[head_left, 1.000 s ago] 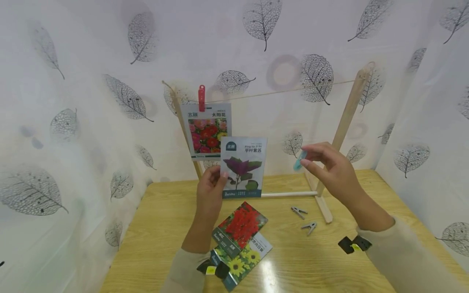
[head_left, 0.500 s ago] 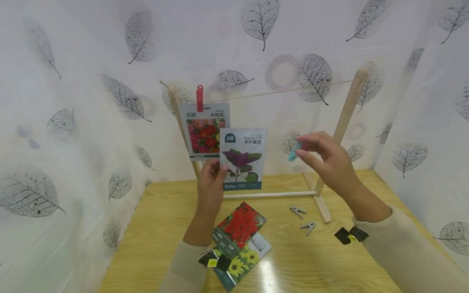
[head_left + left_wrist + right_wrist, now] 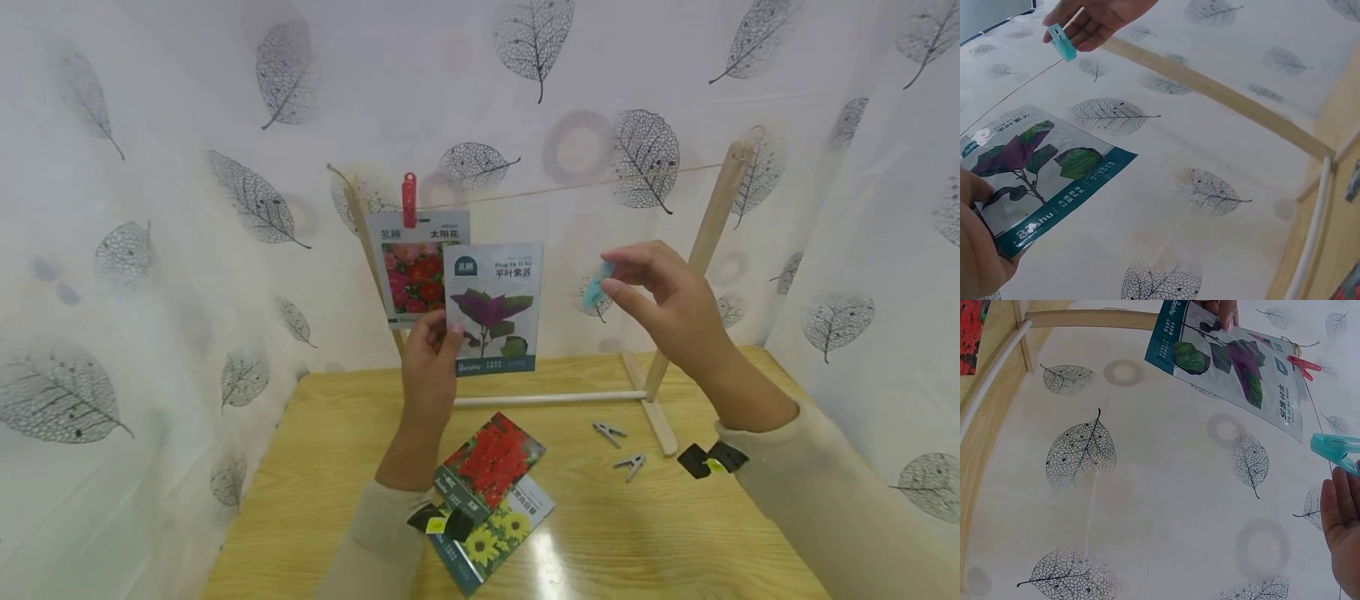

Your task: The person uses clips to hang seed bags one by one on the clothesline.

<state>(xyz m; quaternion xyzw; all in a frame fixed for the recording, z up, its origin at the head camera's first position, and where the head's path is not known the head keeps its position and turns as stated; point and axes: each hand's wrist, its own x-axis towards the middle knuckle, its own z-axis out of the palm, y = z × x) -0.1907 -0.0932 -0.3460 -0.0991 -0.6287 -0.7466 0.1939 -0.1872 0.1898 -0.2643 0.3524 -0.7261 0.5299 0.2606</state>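
Observation:
My left hand (image 3: 429, 350) pinches the lower left corner of a seed packet (image 3: 492, 307) with a purple-leaved plant on it, held upright below the string (image 3: 570, 187). That packet (image 3: 1035, 172) also shows in the left wrist view and the packet (image 3: 1229, 362) in the right wrist view. My right hand (image 3: 660, 304) pinches a teal clothespin (image 3: 597, 286) to the right of the packet, a little below the string. The clothespin (image 3: 1061, 41) and the clothespin (image 3: 1335, 451) appear in both wrist views. A red clothespin (image 3: 408, 200) holds a flower packet (image 3: 414, 267) on the string at the left.
A wooden frame (image 3: 705, 250) carries the string over a wooden table (image 3: 330, 467). Two more seed packets (image 3: 491, 492) lie near the table's front. Two grey clothespins (image 3: 621, 450) lie by the frame's right foot. Leaf-patterned white walls surround the table.
Both hands have risen. The purple-plant packet moved up toward the string, and the teal clothespin went up and slightly left with the right hand.

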